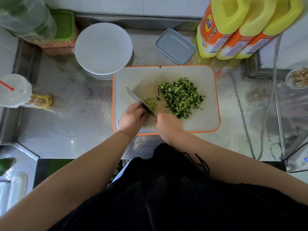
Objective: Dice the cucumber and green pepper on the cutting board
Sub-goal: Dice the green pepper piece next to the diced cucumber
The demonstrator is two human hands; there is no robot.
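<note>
Right hand grips knife; left hand, fingers curled, holds green pepper.

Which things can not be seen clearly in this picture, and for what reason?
Head view only:
- Knife handle: hidden inside the right hand.
- Green pepper: partly covered by the blade and the left hand; how much is left uncut is unclear.
- Yellow bottles: tops cut off by the upper edge; label text too small.
</note>
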